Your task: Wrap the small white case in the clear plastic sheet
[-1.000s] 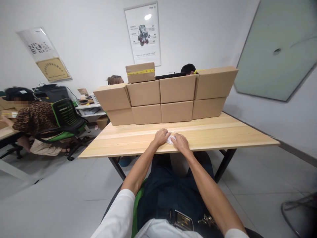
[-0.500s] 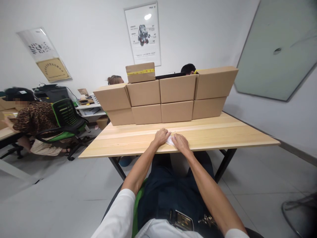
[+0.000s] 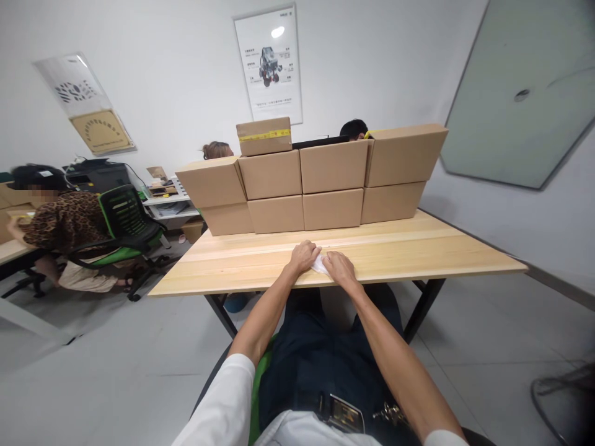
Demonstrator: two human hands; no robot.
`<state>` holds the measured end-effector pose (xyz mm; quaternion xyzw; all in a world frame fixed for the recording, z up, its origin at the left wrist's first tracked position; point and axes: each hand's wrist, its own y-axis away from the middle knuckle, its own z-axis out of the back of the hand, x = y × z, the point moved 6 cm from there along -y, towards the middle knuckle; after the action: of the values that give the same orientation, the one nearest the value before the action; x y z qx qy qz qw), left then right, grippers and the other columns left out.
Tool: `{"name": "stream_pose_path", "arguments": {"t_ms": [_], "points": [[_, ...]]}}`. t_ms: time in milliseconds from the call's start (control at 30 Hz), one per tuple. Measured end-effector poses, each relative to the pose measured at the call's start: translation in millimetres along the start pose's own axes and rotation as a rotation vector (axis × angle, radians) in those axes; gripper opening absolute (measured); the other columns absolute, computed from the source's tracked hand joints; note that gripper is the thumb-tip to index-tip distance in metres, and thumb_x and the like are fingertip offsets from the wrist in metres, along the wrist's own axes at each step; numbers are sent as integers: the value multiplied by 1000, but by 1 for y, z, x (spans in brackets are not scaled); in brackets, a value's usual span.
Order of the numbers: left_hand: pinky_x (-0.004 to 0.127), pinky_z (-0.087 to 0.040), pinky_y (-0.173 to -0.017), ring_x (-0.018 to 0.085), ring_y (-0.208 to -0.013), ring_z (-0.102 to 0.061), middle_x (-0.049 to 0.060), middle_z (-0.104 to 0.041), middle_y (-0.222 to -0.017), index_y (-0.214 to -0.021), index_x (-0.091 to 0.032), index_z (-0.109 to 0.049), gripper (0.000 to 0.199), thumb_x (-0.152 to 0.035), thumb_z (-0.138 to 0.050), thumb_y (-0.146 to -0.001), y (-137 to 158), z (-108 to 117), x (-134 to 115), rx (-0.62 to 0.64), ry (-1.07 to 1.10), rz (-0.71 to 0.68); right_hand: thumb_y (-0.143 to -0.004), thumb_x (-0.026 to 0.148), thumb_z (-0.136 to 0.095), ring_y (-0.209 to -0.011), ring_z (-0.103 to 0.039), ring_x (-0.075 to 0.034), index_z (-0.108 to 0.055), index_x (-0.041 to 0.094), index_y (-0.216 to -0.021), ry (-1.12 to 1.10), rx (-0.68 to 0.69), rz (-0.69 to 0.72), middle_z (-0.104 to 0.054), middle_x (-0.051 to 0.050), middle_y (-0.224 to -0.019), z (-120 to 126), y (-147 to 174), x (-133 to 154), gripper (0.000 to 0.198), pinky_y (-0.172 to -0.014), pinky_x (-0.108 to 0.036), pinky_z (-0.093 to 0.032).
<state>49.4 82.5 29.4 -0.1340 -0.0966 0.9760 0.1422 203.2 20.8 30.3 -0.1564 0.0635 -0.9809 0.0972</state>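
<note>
Between my two hands is a small crumpled white piece [image 3: 319, 264], thin like tissue or plastic film; its exact kind is too small to make out. My left hand [image 3: 304, 256] is closed on its left side, knuckles up. On the other side my right hand [image 3: 339, 268] grips it with curled fingers. Both hands rest close together at the near part of the wooden table [image 3: 223, 266]. Most of the white piece is covered by the fingers.
Cardboard boxes [image 3: 332, 166] stand two high across the back of the table, with a smaller taped box [image 3: 264, 136] on top. Heads of people show behind them. At the left, a person [image 3: 69, 217] sits by a green-black chair [image 3: 123, 217].
My hands and the white piece stay practically where they were. The person at the left has shifted their head and hand slightly.
</note>
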Motion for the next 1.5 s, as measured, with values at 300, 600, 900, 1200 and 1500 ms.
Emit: {"name": "stream_pose_path", "arguments": {"t_ms": [300, 600, 900, 1200, 1500], "points": [[41, -61, -123, 30, -142, -82, 15, -90, -146, -120, -22, -93, 48, -41, -53, -137, -1, -1, 2, -6, 16, -3, -138, 29, -50, -147, -84, -31, -93, 13, -133, -17, -4, 0, -94, -20, -151, 1, 1, 1, 46, -109, -33, -51], [40, -63, -120, 29, -135, -85, 15, -92, -142, -116, -21, -94, 47, -40, -55, -136, -4, -5, 7, -25, 52, -19, -136, 25, -50, -140, -84, -31, -92, 12, -131, -44, -5, -8, -94, -22, -148, 1, 0, 0, 44, -102, -35, -48], [41, -63, -114, 29, -121, -86, 13, -91, -123, -102, -22, -88, 44, -37, -62, -134, -6, -9, 14, -105, 137, -71, -135, 25, -57, -137, -84, -30, -90, 11, -131, -89, -9, 21, -93, -22, -145, -1, -1, -2, 36, -99, -35, -45], [51, -60, -126, 33, -131, -78, 17, -86, -132, -118, -23, -83, 29, -26, -57, -131, -6, -2, 30, -388, 232, -46, -132, 22, -55, -136, -84, -33, -91, 11, -136, -158, -70, -77, -93, -23, -146, -11, -8, -12, 38, -99, -36, -49], [47, -68, -125, 32, -137, -84, 15, -90, -141, -131, -22, -88, 36, -18, -55, -117, 0, -20, 19, -202, 257, -287, -124, 19, -56, -118, -81, -32, -89, 18, -117, -364, -205, -233, -93, -21, -131, -10, -9, -27, 33, -87, -37, -43]]}}
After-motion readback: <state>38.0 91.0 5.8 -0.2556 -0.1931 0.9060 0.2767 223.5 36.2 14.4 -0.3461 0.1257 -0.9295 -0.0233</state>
